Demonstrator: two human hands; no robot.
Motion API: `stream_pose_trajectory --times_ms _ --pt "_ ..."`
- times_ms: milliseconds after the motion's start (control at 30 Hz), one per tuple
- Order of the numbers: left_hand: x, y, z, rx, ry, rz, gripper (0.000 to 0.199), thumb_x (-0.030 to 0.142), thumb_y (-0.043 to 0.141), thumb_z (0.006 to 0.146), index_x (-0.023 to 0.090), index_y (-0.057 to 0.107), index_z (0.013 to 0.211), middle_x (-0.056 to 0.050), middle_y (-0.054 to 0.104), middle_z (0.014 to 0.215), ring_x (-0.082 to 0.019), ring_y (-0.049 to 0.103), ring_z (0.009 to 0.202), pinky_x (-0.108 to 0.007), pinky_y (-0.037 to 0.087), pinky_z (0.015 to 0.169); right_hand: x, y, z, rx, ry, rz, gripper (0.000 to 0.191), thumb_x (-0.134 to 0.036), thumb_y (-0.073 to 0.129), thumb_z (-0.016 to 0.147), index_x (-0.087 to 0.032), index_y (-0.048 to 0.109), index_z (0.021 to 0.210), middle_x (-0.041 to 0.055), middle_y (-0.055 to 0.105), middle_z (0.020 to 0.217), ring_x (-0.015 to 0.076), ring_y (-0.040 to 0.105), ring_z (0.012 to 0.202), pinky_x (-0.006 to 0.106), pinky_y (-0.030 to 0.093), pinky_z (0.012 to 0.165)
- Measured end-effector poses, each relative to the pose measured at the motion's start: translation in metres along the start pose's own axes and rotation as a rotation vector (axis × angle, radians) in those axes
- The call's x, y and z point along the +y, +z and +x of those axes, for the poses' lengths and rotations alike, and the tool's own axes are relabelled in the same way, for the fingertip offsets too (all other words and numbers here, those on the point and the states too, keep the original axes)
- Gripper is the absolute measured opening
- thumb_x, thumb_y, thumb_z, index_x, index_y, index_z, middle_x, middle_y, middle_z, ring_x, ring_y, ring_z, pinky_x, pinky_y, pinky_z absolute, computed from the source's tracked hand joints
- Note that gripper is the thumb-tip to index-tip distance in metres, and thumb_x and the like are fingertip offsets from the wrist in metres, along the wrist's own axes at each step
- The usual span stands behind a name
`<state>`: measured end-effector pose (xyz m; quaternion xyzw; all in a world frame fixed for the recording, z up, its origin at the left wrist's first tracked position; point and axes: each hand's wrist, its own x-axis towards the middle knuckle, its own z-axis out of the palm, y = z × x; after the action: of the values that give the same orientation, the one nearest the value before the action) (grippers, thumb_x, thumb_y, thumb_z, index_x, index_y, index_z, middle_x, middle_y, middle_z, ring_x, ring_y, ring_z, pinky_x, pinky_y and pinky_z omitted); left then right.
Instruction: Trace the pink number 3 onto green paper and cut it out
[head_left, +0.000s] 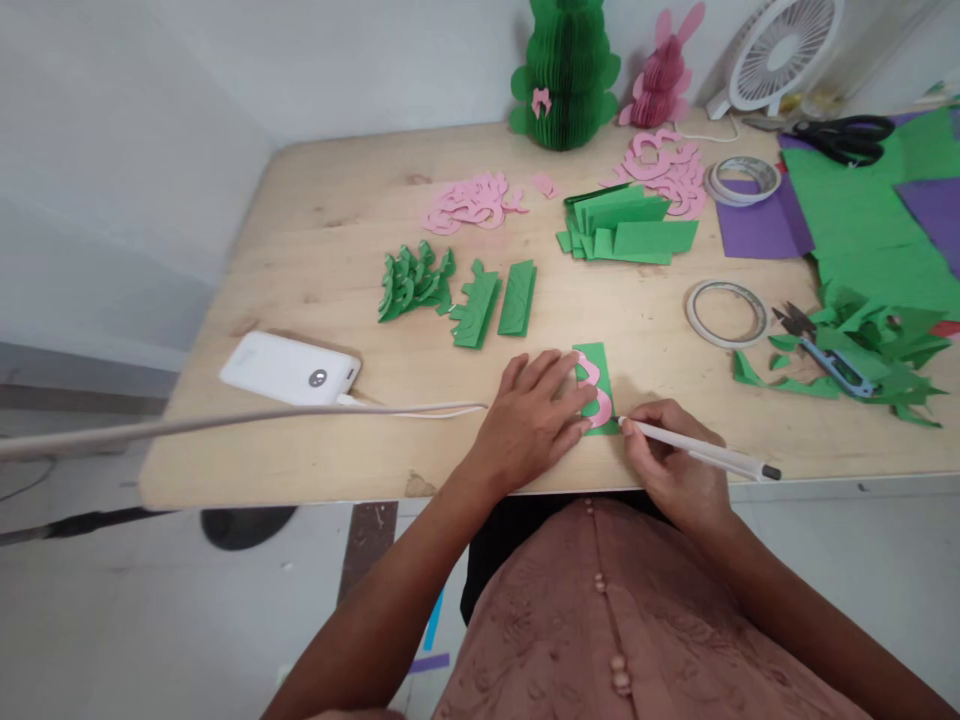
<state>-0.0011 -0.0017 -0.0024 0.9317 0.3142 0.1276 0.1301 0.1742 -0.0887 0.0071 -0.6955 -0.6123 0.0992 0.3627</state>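
My left hand lies flat with its fingers spread, pressing a pink paper cutout onto a green paper strip near the table's front edge. In my right hand is a white pen, pinched near its tip, which points at the cutout's lower right edge. Beyond my left hand lie two folded green pieces, one partly cut along its side. Beside them sits a cluster of curled green cutouts.
A white power bank with a cable is at left. Tape rolls, a small cutter, green scraps and black scissors lie at right. Behind stand a green honeycomb figure, a pink one and a fan.
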Motion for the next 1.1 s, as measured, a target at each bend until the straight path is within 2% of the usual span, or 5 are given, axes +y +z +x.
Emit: stream_pose_trajectory --times_ms 1100 --pt "0.0008 -0.0001 0.0 -0.003 0.001 0.001 0.031 0.037 0.049 0.094 0.026 0.062 0.121 -0.009 0.045 0.147 -0.03 0.036 0.137 -0.051 0.026 0.111 -0.0008 0.0012 -0.0001 0.04 -0.029 -0.009 0.008 -0.022 0.059 0.085 -0.021 0.059 0.077 -0.0018 0.064 0.064 0.0125 0.056 0.053 0.024 0.042 0.051"
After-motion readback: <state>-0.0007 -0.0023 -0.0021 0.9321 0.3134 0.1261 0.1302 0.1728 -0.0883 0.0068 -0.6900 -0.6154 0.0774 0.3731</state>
